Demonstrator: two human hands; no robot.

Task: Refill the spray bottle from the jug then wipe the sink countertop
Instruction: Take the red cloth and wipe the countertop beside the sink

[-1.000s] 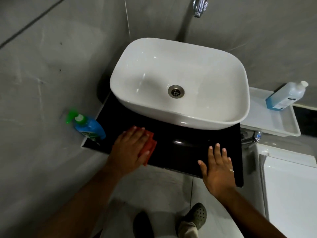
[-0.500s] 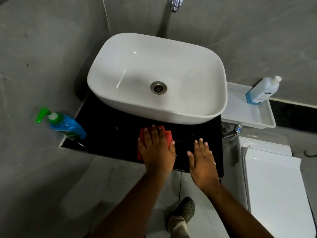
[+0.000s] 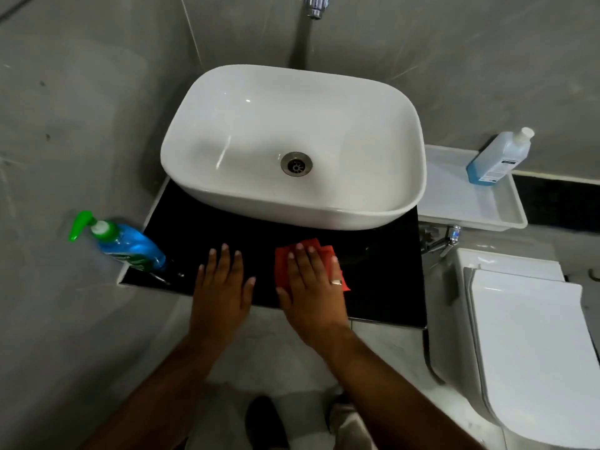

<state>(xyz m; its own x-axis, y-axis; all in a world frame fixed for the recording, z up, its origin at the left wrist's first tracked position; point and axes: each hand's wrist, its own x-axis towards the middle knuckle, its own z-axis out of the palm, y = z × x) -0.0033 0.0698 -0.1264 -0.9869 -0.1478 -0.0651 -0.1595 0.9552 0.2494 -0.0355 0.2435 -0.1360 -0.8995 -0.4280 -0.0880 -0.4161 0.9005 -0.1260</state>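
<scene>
The red cloth (image 3: pixel 310 264) has been passed from the left hand (image 3: pixel 220 287), now flat and empty, to the flat-fingered right hand (image 3: pixel 313 287), so wiping of the black countertop (image 3: pixel 383 280) is judged to proceed rightward.

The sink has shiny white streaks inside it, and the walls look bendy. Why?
Head view: the streaks in the white basin are glare from light overhead; the black countertop shows only a faint reflection. The wide-angle lens bends the wall lines and stretches the toilet at the edge. The right hand on the red cloth looks slightly blurred.
</scene>
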